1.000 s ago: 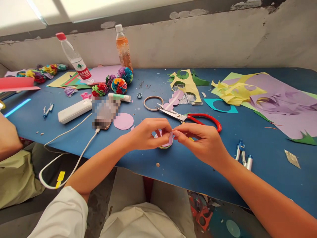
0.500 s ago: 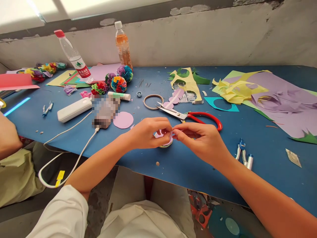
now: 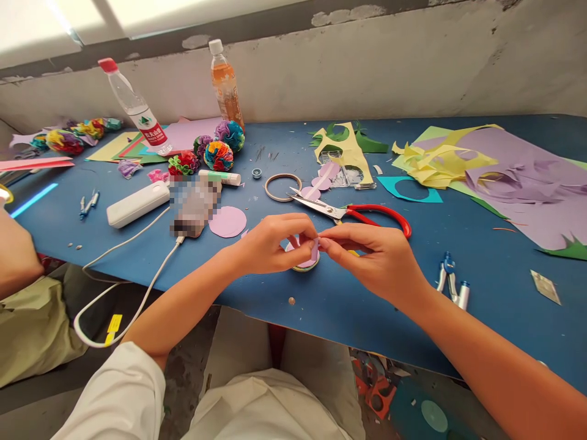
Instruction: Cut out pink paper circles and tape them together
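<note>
Over the front of the blue table, my left hand (image 3: 280, 244) and my right hand (image 3: 373, 253) meet fingertip to fingertip. Both pinch a small piece of light purple paper (image 3: 315, 249) between thumb and forefinger. Beneath my left fingers lies a round stack of paper discs (image 3: 306, 267), purple on top, partly covered by the hand. Just beyond my hands rest open scissors (image 3: 378, 217) with red handles and a roll of tape (image 3: 283, 187). A loose purple paper circle (image 3: 228, 222) lies to the left of my left hand.
A phone (image 3: 197, 211) on a white cable, a power bank (image 3: 137, 205) and a glue stick (image 3: 220, 178) lie left. Two bottles (image 3: 227, 88) stand behind paper flower balls (image 3: 219, 154). Paper scraps (image 3: 518, 177) and a compass (image 3: 452, 282) lie right. Another person's arm (image 3: 18, 253) shows at left.
My hands stay almost in place, still pinching the paper, with slight finger movement. A little more of the disc stack shows under my left hand. The view has shifted slightly.
</note>
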`<state>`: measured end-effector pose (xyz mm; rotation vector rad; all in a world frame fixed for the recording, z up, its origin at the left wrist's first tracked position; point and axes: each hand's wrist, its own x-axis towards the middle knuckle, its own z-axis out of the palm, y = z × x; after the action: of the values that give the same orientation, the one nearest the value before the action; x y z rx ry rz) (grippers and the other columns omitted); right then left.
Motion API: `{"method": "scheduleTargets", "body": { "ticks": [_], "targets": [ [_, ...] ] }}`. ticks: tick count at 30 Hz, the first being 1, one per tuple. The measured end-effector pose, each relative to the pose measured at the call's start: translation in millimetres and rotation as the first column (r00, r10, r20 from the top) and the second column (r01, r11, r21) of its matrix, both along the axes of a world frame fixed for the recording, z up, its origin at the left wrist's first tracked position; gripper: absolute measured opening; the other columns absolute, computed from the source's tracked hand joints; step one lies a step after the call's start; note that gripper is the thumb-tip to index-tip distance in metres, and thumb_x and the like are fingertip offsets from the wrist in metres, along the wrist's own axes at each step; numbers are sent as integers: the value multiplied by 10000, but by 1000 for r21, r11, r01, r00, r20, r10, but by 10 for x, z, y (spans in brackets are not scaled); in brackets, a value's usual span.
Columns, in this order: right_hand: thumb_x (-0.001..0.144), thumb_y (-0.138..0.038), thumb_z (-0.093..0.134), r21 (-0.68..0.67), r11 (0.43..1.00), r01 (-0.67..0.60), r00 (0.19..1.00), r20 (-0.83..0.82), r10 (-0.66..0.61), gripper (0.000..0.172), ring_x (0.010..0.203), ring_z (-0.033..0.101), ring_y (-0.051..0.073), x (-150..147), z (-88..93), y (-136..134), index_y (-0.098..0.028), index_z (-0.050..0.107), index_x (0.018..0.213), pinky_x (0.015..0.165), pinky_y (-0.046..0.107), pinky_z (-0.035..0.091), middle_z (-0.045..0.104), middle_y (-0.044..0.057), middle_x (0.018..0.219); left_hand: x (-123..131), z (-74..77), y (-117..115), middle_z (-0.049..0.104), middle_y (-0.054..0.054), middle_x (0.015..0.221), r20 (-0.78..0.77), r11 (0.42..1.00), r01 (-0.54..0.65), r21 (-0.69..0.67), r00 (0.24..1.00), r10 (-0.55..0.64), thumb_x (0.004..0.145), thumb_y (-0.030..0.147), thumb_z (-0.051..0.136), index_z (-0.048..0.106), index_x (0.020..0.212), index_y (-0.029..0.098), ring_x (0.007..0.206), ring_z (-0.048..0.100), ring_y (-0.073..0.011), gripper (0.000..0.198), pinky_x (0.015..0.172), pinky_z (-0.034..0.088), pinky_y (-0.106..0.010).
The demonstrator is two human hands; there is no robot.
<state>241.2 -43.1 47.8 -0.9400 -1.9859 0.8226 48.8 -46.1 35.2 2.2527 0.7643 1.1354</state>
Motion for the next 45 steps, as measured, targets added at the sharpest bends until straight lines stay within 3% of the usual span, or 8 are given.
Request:
{"method": "scheduleTargets", "body": {
  "ticks": [12,22,31,36,39,42,45],
  "targets": [
    [849,-267,574,130,988,-86,994,75,76,149,631,615,131,33,-2,33,-218,676,751,534,239,464,698,6,704,-9,16,3,620,-10,727,-2,998,45,48,999,-45,789,67,535,571,763,159,655,559,-79,102,631,492,-183],
    [852,-289,578,101,990,-96,994,66,89,163,592,583,114,39,40,14,-209,674,748,474,225,407,665,1,661,-3,25,-6,638,-8,735,46,998,58,19,997,-59,789,76,535,569,774,165,661,582,-79,96,628,502,-176],
    [835,-292,579,58,995,-84,995,63,81,150,638,614,131,25,67,-2,-225,667,733,530,231,464,679,-2,679,-4,21,-2,655,-19,760,32,995,83,48,996,-84,807,91,525,568,782,173,686,588,-93,96,646,486,-204],
    [823,-274,585,-13,996,-86,996,26,86,133,635,624,129,22,60,-16,-232,663,724,566,235,510,686,-8,700,-11,24,-8,655,-24,751,36,997,78,-14,996,-77,836,147,530,584,780,174,690,589,-100,82,645,492,-213],
    [794,-296,648,-70,997,-18,995,-102,11,72,740,659,138,15,38,-4,-227,668,806,654,239,547,707,3,809,-18,37,-13,651,-31,779,80,989,96,-116,993,-87,866,201,528,593,813,171,714,592,-102,89,648,500,-209],
    [734,-367,725,-230,973,5,973,-225,-58,282,883,683,184,22,28,23,-227,652,968,700,280,576,715,38,988,-16,50,-14,636,-34,777,149,976,85,-200,987,-56,884,274,535,602,821,163,710,585,-103,143,630,500,-205],
    [713,-407,750,-315,949,-24,966,-251,-59,323,785,701,186,33,37,26,-217,662,959,660,295,590,722,29,843,-1,55,-16,634,-38,764,180,966,31,-256,984,16,884,322,550,616,822,148,698,580,-105,196,619,507,-207]
  ]
}}
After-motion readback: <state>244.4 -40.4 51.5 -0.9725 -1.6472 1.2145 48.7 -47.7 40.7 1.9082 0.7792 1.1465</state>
